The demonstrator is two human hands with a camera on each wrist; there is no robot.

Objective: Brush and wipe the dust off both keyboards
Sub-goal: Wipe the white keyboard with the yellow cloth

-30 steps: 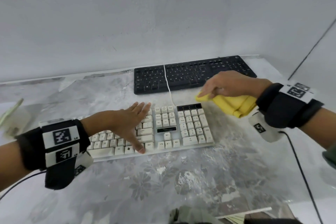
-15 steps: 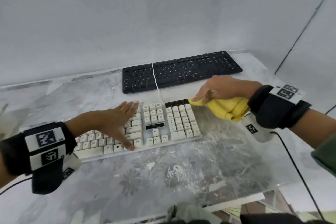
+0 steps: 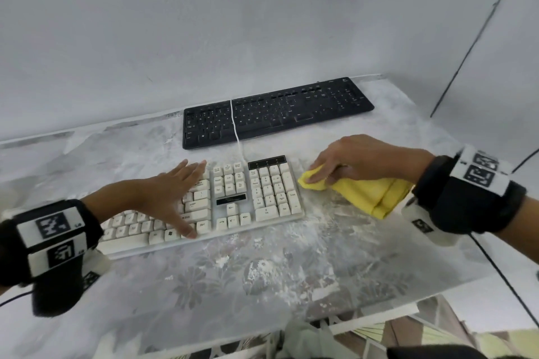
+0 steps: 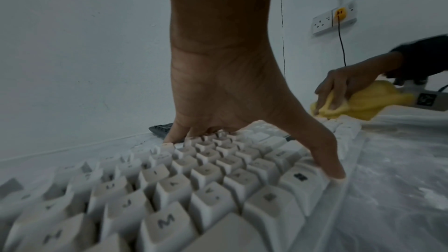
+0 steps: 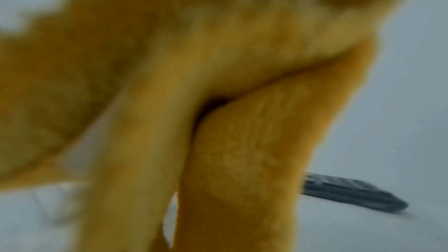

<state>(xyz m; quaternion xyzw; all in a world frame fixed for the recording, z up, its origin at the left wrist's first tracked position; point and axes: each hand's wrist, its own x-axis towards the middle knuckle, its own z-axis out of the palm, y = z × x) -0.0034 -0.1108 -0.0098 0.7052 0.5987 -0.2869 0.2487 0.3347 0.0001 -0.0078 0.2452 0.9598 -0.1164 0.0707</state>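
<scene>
on the white keyboard (image 3: 221,201) several keycap legends can be read: in the left wrist view a key (image 4: 165,221) in the near row bears the letter "m", and another (image 4: 300,176) beside the thumb of the left hand (image 3: 167,194) carries a window-shaped logo. from the head view a bottom-row key (image 3: 202,225) reads "ctrl". the other legends on that keyboard are too small or blurred to read. the black keyboard (image 3: 277,112) shows only faint white marks, none legible. the black-and-white coded squares on the wristbands (image 3: 54,224) carry no readable words.
</scene>
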